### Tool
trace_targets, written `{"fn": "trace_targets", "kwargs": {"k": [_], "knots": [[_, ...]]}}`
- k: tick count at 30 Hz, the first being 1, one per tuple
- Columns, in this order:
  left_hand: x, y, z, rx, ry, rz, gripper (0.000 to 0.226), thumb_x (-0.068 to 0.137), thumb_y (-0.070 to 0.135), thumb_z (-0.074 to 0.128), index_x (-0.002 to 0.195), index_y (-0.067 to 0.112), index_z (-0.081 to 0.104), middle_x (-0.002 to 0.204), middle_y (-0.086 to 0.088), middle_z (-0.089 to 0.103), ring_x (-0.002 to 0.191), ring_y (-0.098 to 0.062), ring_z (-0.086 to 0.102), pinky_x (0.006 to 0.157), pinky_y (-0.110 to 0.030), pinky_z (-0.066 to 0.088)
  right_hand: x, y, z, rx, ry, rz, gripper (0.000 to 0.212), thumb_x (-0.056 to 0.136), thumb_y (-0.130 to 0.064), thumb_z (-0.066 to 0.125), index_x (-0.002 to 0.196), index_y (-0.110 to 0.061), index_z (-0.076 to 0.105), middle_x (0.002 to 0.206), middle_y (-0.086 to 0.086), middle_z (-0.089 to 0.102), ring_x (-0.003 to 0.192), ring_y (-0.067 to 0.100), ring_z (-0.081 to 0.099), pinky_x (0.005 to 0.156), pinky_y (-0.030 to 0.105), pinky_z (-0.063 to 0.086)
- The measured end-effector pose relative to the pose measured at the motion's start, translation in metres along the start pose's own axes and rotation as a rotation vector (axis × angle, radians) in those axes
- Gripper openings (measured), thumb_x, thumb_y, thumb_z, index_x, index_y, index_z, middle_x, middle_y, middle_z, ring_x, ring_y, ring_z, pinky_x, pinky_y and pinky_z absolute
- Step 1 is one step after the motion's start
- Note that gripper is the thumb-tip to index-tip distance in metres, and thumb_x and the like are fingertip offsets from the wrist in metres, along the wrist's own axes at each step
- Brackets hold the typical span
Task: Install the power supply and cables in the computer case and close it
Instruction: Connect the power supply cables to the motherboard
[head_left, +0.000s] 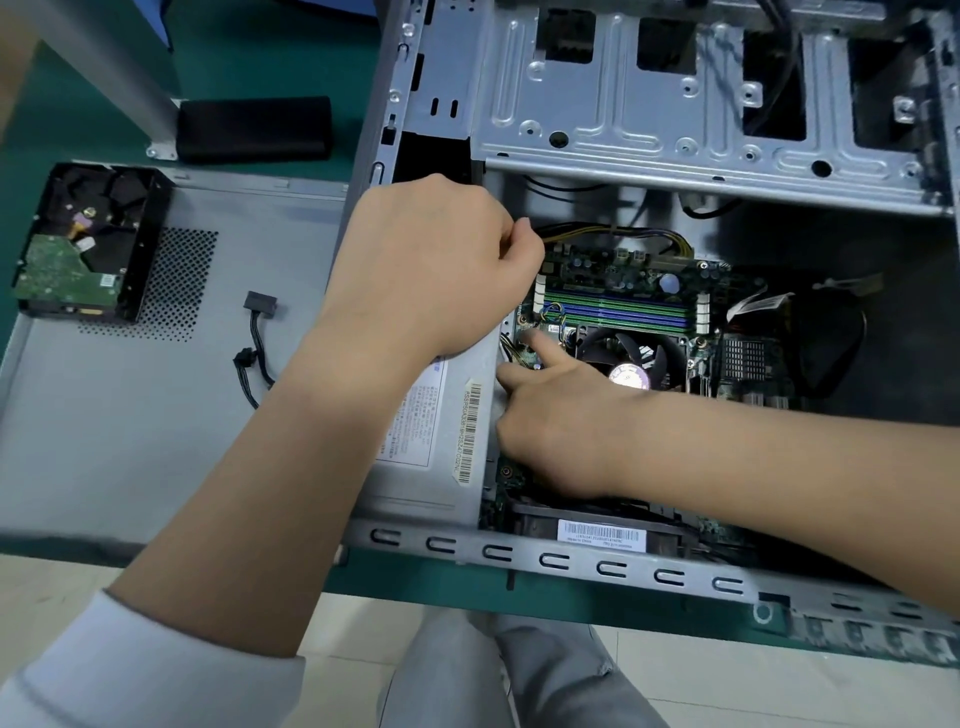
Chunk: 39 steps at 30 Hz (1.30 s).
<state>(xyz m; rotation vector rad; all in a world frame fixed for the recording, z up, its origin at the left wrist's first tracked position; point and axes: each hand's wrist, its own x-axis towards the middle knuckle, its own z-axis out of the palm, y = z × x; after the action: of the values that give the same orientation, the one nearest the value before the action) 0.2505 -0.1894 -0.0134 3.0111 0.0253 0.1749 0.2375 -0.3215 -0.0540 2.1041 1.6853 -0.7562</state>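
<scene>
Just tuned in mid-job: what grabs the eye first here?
Two bare hands meet inside the open grey metal computer case: the left hand curled above the grey labelled power supply, the right hand fingering the green motherboard. A bare hard drive lies far left.

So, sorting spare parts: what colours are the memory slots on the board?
Green and blue memory slots, clearest in the head view.

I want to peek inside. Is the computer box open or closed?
Open. The computer case has no side cover on, so the fan and motherboard show. A grey panel lies beside it.
</scene>
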Motion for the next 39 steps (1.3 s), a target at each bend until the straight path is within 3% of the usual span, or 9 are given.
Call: {"fn": "trace_targets", "kwargs": {"k": [4,8,12,21,24,26,31,35,39], "knots": [[-0.001,0.001,-0.001,0.002,-0.004,0.002,0.049,0.091,0.039,0.036,0.053,0.011,0.047,0.042,0.001,0.035,0.042,-0.010,0.030,0.046,-0.025,0.019,-0.001,0.000,0.004,0.042,0.061,0.034,0.021,0.081,-0.007,0.051,0.066,-0.017,0.041,0.065,-0.005,0.033,0.111,0.022,0.037,0.109,0.062,-0.005],[-0.002,0.003,-0.002,0.006,0.000,0.001,0.048,0.092,0.038,0.036,0.052,0.013,0.048,0.041,0.002,0.033,0.042,-0.008,0.027,0.045,-0.024,0.017,0.004,0.005,-0.002,0.085,-0.048,0.082,0.037,0.084,-0.016,0.058,0.059,-0.017,0.031,0.066,-0.005,0.031,0.117,0.021,0.034,0.107,0.057,0.006],[-0.001,0.002,-0.002,0.007,0.001,-0.010,0.048,0.092,0.039,0.037,0.053,0.015,0.049,0.042,0.003,0.033,0.041,-0.008,0.028,0.045,-0.024,0.015,0.011,0.005,-0.007,0.113,-0.049,0.095,0.006,0.082,-0.016,0.060,0.083,-0.017,0.055,0.087,0.000,0.053,0.120,0.022,0.034,0.108,0.056,0.005],[-0.001,0.002,-0.001,0.001,-0.003,-0.006,0.047,0.090,0.039,0.036,0.054,0.013,0.050,0.043,0.002,0.035,0.042,-0.008,0.029,0.045,-0.024,0.016,0.007,0.000,0.004,0.090,0.034,0.123,0.033,0.081,-0.014,0.058,0.057,-0.019,0.035,0.064,-0.004,0.029,0.115,0.020,0.037,0.109,0.054,0.004],[-0.001,0.003,-0.002,0.005,-0.005,-0.006,0.047,0.091,0.039,0.036,0.053,0.013,0.049,0.043,0.002,0.035,0.042,-0.009,0.029,0.045,-0.024,0.015,0.008,-0.006,0.004,0.107,0.012,0.143,0.005,0.084,-0.012,0.054,0.083,-0.015,0.058,0.092,0.003,0.055,0.124,0.023,0.033,0.108,0.061,-0.001],[-0.002,0.005,-0.003,-0.005,-0.005,-0.013,0.048,0.091,0.038,0.037,0.050,0.014,0.044,0.042,0.003,0.033,0.042,-0.009,0.028,0.045,-0.025,0.015,0.009,-0.008,0.002,0.094,-0.027,0.174,0.020,0.084,-0.011,0.054,0.104,-0.014,0.060,0.114,0.005,0.056,0.126,0.023,0.031,0.108,0.062,-0.002],[-0.005,0.005,-0.006,-0.012,0.002,-0.018,0.049,0.092,0.036,0.038,0.048,0.014,0.036,0.042,0.003,0.032,0.041,-0.008,0.028,0.045,-0.025,0.013,-0.003,-0.001,0.005,0.102,0.081,0.130,0.030,0.083,-0.009,0.053,0.061,-0.020,0.037,0.067,-0.004,0.036,0.117,0.021,0.035,0.109,0.061,-0.005],[-0.004,0.003,-0.003,-0.015,0.017,-0.025,0.048,0.091,0.037,0.038,0.050,0.013,0.042,0.043,0.002,0.033,0.042,-0.008,0.028,0.046,-0.024,0.013,-0.010,0.001,0.012,0.043,0.126,0.077,0.018,0.082,-0.007,0.051,0.084,-0.021,0.062,0.077,-0.003,0.053,0.109,0.019,0.039,0.112,0.057,-0.004],[-0.002,0.002,0.002,-0.002,0.016,-0.021,0.048,0.090,0.039,0.034,0.056,0.013,0.054,0.046,0.001,0.036,0.045,-0.008,0.027,0.046,-0.024,0.017,-0.003,0.004,0.007,0.091,0.097,0.066,0.011,0.081,-0.015,0.058,0.072,-0.020,0.058,0.063,-0.006,0.033,0.111,0.020,0.039,0.110,0.054,0.006]]}}
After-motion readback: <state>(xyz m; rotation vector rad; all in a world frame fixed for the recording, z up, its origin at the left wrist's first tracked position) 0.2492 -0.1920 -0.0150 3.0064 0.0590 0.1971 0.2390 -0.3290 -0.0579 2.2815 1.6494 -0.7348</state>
